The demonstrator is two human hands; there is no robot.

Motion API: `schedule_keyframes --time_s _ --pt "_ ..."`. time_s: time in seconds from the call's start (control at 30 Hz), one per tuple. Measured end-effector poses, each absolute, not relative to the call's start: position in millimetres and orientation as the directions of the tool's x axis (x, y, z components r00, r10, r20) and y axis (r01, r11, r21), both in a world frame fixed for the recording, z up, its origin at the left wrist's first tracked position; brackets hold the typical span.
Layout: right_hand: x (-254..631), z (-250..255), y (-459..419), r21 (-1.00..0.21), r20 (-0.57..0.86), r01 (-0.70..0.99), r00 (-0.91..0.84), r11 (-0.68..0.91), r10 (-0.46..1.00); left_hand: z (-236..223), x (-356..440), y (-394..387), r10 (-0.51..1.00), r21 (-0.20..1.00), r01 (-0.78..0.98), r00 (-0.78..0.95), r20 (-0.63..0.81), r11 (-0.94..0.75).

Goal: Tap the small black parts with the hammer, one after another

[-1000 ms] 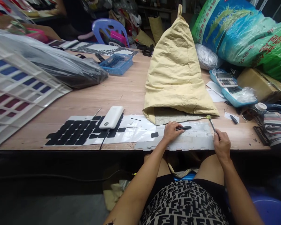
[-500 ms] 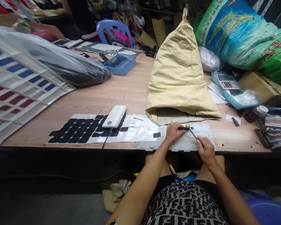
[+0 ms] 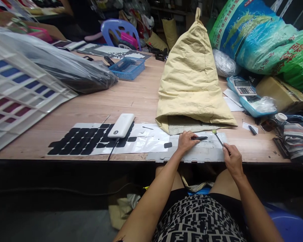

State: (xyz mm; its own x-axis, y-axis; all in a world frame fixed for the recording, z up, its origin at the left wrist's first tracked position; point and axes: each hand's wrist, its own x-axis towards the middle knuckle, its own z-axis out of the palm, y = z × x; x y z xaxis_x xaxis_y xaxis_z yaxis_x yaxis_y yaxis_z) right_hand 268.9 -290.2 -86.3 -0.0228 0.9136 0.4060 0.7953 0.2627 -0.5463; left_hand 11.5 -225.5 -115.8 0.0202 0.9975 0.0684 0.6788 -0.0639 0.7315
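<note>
My left hand [image 3: 188,141] rests over a grey-white sheet [image 3: 189,156] at the table's front edge, fingers closed on a slim black pen-shaped piece [image 3: 202,138] that points right. My right hand [image 3: 232,158] grips the handle of a small hammer [image 3: 219,139] with a yellowish head. The hammer head is to the right of the black piece and apart from it. A single black rounded patch [image 3: 168,145] lies left of my left hand, near white film bearing rows of black patches [image 3: 78,141]. A white power bank [image 3: 121,125] with a cable sits on those rows.
A yellow cloth sack [image 3: 192,80] lies just beyond my hands. To the right are a blue tray with a calculator [image 3: 243,88], a carton [image 3: 280,92] and striped cloth [image 3: 298,143]. A blue basket [image 3: 127,69] and a white plastic crate [image 3: 27,104] are leftward.
My right hand has moved right with the hammer, so its head has come away from the black piece. My left hand stays almost in place. The view has shifted slightly.
</note>
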Motion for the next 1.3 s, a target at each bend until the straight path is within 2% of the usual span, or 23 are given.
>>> schedule_keyframes --time_s 0.17,0.23,0.47,0.67,0.73,0.93,1.1,1.17,1.3 --pt "320.1 -92.2 -266.0 -0.202 0.450 0.979 0.060 0.036 0.891 -116.6 10.8 -226.2 0.996 0.732 0.677 0.027 0.082 -0.078" --pt "332.3 -97.1 -258.7 -0.117 0.453 0.992 0.089 -0.041 0.887 -117.8 10.6 -226.4 0.995 0.738 0.669 0.033 0.091 -0.089" --pt "333.0 -106.3 -252.7 -0.066 0.494 0.987 0.158 -0.145 0.855 -115.2 4.0 -227.6 0.991 0.747 0.653 0.111 0.073 -0.128" --pt "330.7 -103.3 -254.8 -0.064 0.481 0.987 0.158 -0.146 0.862 -107.0 -16.6 -259.3 0.880 0.778 0.528 0.470 0.066 -0.341" --pt "331.0 -103.6 -254.8 -0.065 0.485 0.987 0.159 -0.146 0.860 -108.7 -18.7 -277.7 0.848 0.767 0.511 0.525 0.078 -0.387" --pt "330.6 -104.5 -254.5 -0.095 0.489 0.986 0.163 -0.134 0.857 -110.8 -9.3 -317.6 0.898 0.680 0.637 0.433 0.075 -0.364" --pt "329.2 -103.8 -255.4 -0.090 0.503 0.988 0.156 -0.128 0.850 -103.2 0.6 -308.6 0.904 0.727 0.603 0.424 0.057 -0.329" --pt "329.0 -104.2 -255.5 -0.081 0.503 0.988 0.152 -0.129 0.851 -100.1 8.6 -289.0 0.946 0.759 0.598 0.315 0.074 -0.258" --pt "329.0 -105.9 -255.3 -0.071 0.490 0.987 0.158 -0.142 0.857 -94.7 32.2 -227.1 0.999 0.767 0.642 -0.030 0.041 -0.012"
